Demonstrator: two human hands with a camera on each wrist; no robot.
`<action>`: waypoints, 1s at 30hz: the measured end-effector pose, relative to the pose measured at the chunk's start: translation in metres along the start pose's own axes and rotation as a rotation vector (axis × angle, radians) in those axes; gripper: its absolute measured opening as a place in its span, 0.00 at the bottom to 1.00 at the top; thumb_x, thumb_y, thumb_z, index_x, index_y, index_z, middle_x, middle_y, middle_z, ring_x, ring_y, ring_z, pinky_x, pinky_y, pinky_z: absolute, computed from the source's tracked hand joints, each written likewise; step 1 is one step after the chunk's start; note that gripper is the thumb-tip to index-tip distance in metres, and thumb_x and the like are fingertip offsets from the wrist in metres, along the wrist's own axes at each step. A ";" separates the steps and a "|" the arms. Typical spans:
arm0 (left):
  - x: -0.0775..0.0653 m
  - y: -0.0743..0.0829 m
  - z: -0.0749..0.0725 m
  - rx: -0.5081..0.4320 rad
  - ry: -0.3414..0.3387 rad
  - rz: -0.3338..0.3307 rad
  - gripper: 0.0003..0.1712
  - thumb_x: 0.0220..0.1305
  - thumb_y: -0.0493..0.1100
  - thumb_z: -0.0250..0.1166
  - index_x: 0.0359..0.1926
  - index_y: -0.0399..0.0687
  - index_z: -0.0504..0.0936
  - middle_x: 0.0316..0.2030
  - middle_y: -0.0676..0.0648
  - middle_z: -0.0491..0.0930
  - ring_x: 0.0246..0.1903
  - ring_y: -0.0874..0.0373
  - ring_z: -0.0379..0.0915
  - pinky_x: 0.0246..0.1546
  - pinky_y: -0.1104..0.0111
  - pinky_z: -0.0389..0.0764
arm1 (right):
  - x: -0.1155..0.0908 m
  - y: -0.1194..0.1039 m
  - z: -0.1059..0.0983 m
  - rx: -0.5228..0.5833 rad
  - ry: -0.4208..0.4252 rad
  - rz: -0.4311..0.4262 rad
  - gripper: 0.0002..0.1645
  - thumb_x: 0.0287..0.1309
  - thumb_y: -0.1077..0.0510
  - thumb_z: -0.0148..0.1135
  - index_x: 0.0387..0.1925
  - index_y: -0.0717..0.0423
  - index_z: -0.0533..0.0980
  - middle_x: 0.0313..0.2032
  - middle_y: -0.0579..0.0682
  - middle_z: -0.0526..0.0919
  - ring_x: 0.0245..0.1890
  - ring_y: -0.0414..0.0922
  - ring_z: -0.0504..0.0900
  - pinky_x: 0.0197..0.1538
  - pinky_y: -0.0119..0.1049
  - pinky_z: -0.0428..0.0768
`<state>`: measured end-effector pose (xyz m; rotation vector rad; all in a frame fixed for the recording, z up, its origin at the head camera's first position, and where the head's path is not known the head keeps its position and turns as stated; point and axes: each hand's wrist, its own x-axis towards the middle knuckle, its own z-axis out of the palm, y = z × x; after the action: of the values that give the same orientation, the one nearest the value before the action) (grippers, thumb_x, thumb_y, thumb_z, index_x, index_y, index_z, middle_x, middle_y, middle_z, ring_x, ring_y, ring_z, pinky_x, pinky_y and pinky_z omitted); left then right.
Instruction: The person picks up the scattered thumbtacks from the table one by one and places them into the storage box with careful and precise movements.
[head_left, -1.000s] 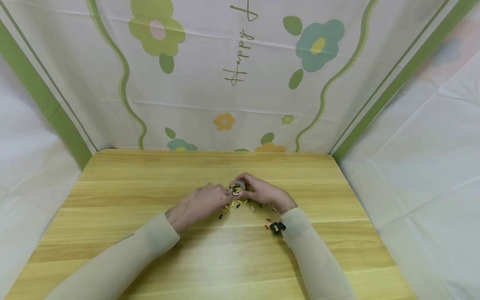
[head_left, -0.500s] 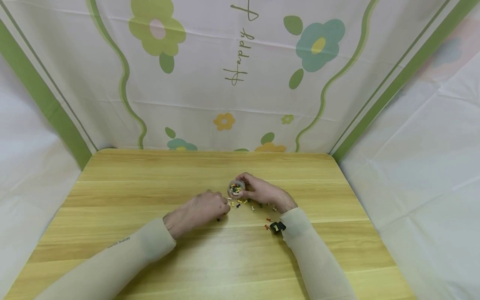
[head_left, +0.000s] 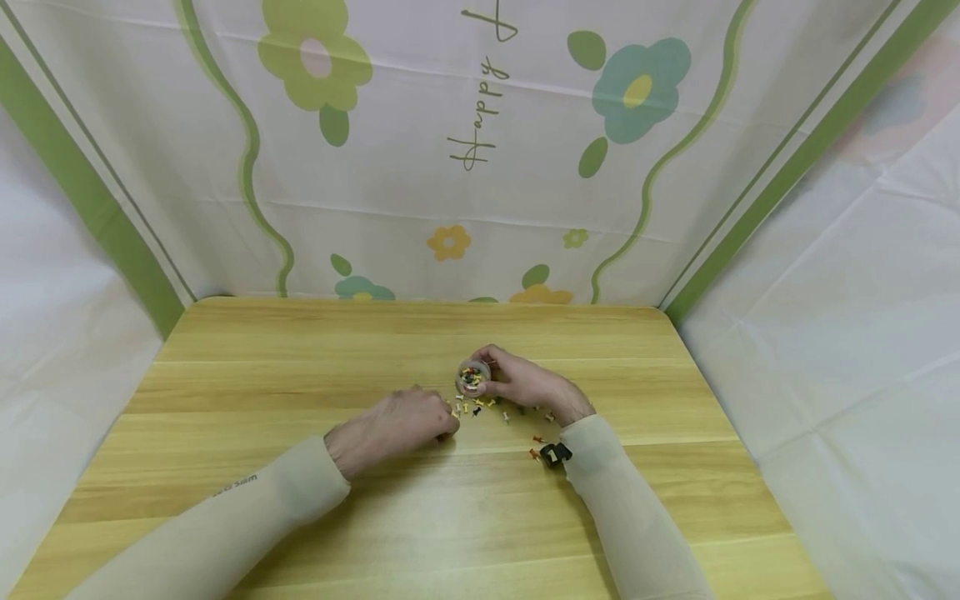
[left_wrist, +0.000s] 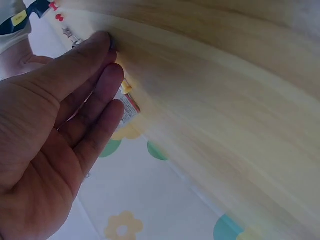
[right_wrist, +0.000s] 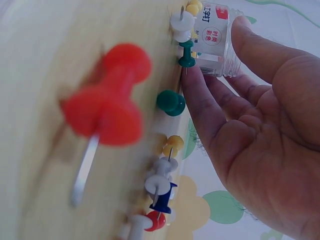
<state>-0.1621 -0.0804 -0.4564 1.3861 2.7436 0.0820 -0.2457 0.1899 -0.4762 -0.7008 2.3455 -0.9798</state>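
My right hand (head_left: 528, 386) holds a small clear plastic jar (right_wrist: 214, 50), its thumb near the rim and fingers around the side. Coloured push pins lie inside the jar in the head view. Just left of it, my left hand (head_left: 397, 423) is low over the table. In the left wrist view, thumb and forefinger of the left hand (left_wrist: 50, 110) meet on a small dark push pin (left_wrist: 111, 41), mostly hidden. Loose push pins lie in front of the jar, among them a yellow pin (head_left: 466, 408), a black pin (head_left: 476, 412) and a white pin (head_left: 506, 417).
A red push pin (right_wrist: 115, 95) stands large and close in the right wrist view, its metal point showing. Near the right cuff a black strap piece (head_left: 555, 454) sits beside two red pins. A flower-printed cloth (head_left: 375, 167) hangs behind the wooden table (head_left: 337, 333).
My left hand has drawn back from the jar toward the near left and closed thumb and forefinger on a dark pin. The right hand and jar have stayed put.
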 end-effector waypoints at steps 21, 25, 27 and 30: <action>0.027 -0.023 -0.012 -0.145 0.146 -0.089 0.04 0.79 0.39 0.78 0.49 0.52 0.97 0.45 0.51 0.96 0.41 0.62 0.87 0.41 0.69 0.91 | 0.001 0.003 0.000 0.003 -0.005 -0.014 0.29 0.90 0.55 0.65 0.82 0.53 0.70 0.80 0.61 0.80 0.85 0.61 0.77 0.89 0.61 0.75; 0.037 -0.027 -0.013 -0.142 0.197 -0.113 0.03 0.77 0.41 0.79 0.48 0.50 0.96 0.44 0.49 0.96 0.42 0.58 0.91 0.44 0.67 0.94 | 0.000 0.002 0.000 0.003 -0.011 -0.016 0.29 0.90 0.55 0.65 0.82 0.52 0.70 0.81 0.60 0.80 0.85 0.60 0.77 0.88 0.61 0.76; 0.042 -0.028 -0.012 -0.139 0.218 -0.117 0.03 0.78 0.40 0.79 0.49 0.49 0.95 0.42 0.49 0.95 0.42 0.57 0.91 0.44 0.66 0.94 | 0.000 0.003 0.000 0.009 -0.011 -0.019 0.29 0.90 0.54 0.65 0.82 0.52 0.69 0.81 0.60 0.80 0.85 0.60 0.77 0.88 0.60 0.76; 0.048 -0.028 -0.010 -0.132 0.241 -0.134 0.05 0.79 0.37 0.78 0.51 0.49 0.95 0.41 0.48 0.94 0.40 0.56 0.91 0.42 0.67 0.93 | 0.001 0.003 0.000 0.026 -0.011 -0.025 0.29 0.90 0.54 0.65 0.82 0.53 0.69 0.80 0.59 0.80 0.84 0.59 0.78 0.87 0.60 0.78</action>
<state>-0.2143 -0.0586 -0.4507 1.2287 2.9512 0.4418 -0.2479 0.1913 -0.4789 -0.7254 2.3156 -1.0134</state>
